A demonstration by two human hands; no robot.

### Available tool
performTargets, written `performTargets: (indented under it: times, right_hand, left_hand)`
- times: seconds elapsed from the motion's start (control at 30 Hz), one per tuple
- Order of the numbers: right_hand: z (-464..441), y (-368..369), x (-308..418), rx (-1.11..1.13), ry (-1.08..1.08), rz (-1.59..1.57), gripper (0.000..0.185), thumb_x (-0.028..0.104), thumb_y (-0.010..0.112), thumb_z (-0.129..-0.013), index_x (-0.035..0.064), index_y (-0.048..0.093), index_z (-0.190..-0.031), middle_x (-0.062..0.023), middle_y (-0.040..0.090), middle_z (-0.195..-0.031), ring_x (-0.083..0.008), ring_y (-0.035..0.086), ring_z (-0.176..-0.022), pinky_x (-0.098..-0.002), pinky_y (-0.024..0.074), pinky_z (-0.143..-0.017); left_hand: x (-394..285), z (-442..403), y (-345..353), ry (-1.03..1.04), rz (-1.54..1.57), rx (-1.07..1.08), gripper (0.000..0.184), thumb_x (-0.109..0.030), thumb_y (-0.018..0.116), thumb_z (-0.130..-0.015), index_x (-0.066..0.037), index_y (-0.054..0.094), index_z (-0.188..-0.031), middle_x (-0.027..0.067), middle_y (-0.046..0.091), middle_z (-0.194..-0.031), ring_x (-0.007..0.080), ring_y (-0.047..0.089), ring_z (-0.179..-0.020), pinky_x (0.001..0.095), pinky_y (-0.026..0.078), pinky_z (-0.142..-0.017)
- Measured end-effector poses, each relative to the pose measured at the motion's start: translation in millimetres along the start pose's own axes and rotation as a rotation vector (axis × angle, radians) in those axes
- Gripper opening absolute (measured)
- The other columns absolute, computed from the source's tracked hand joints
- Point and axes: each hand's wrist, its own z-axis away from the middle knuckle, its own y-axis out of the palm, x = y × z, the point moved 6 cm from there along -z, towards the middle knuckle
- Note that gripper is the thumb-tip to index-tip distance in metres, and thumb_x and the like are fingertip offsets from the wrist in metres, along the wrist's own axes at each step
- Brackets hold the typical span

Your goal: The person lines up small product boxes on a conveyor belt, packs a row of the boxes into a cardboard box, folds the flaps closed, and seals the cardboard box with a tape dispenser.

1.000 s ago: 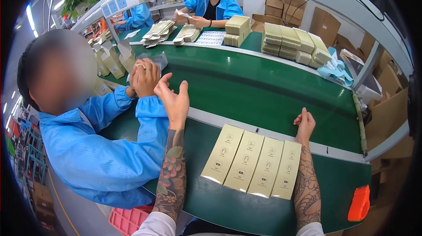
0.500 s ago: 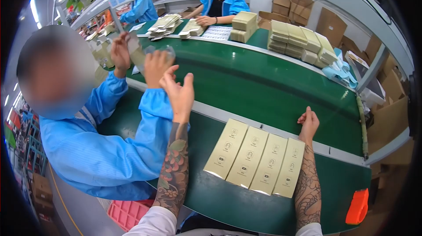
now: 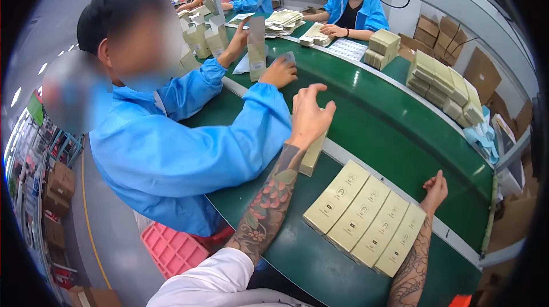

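My left hand (image 3: 311, 115) is raised above the edge of the green belt, fingers spread and bent, holding nothing. Just below it, partly hidden by my wrist, a pale gold box (image 3: 312, 156) lies at the rail. Several pale gold boxes (image 3: 337, 195) with printed icons lie side by side in a row on the near worktop. Beyond the far end of the row, my right hand (image 3: 436, 190) hovers at the belt edge, its fingers loosely curled, the thumb apart and nothing in it. My right forearm runs along the row's right side.
A co-worker in a blue jacket (image 3: 194, 135) sits at my left, hands around an upright carton (image 3: 257, 50). Across the green belt (image 3: 394, 130), another person handles flat cartons (image 3: 314, 34). Stacked boxes (image 3: 446, 81) stand at the far side. An orange object (image 3: 461, 300) lies at the near right.
The view has turned left, so the scene sits further right. A box now shows below my left wrist. The co-worker's carton has come upright between their hands.
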Motion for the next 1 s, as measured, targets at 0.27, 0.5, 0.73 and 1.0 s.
performTargets:
  times: [0.27, 0.5, 0.73, 1.0]
  right_hand:
    - [4, 3, 4, -0.026, 0.001, 0.035, 0.039, 0.031, 0.059, -0.098, 0.0083, 0.05, -0.067, 0.0007, 0.048, -0.06, -0.0079, 0.048, -0.052, -0.0222, 0.0396, -0.049]
    - [10, 6, 13, -0.012, -0.023, 0.069, 0.04, 0.029, 0.058, -0.098, 0.0064, 0.05, -0.066, -0.0006, 0.05, -0.059, -0.0083, 0.048, -0.052, -0.0229, 0.0407, -0.049]
    - [9, 6, 13, 0.006, -0.011, 0.042, 0.04, 0.029, 0.057, -0.098, 0.007, 0.049, -0.066, -0.0003, 0.05, -0.06, -0.0086, 0.047, -0.052, -0.0232, 0.0398, -0.049]
    - [9, 8, 10, -0.032, 0.011, 0.012, 0.039, 0.028, 0.058, -0.098, 0.007, 0.049, -0.066, -0.0004, 0.049, -0.059, -0.0092, 0.047, -0.052, -0.0239, 0.0399, -0.049]
  left_hand:
    - [41, 18, 34, -0.156, -0.324, 0.533, 0.071, -0.03, 0.065, -0.08, -0.011, 0.039, -0.144, 0.0277, 0.046, -0.131, 0.0457, 0.056, -0.113, 0.0474, 0.046, -0.096]
    - [-6, 34, 24, -0.057, -0.277, 1.026, 0.075, -0.037, 0.072, -0.073, -0.01, 0.048, -0.138, 0.0244, 0.057, -0.12, 0.0374, 0.06, -0.108, 0.0398, 0.048, -0.095]
    - [-16, 53, 40, 0.073, -0.141, 1.232, 0.061, -0.032, 0.072, -0.081, -0.012, 0.053, -0.135, 0.018, 0.063, -0.119, 0.0324, 0.062, -0.103, 0.039, 0.05, -0.091]
    - [-24, 67, 54, 0.207, -0.137, 1.315, 0.056, -0.026, 0.062, -0.087, -0.022, 0.048, -0.141, 0.0189, 0.064, -0.12, 0.0367, 0.05, -0.115, 0.0434, 0.044, -0.098]
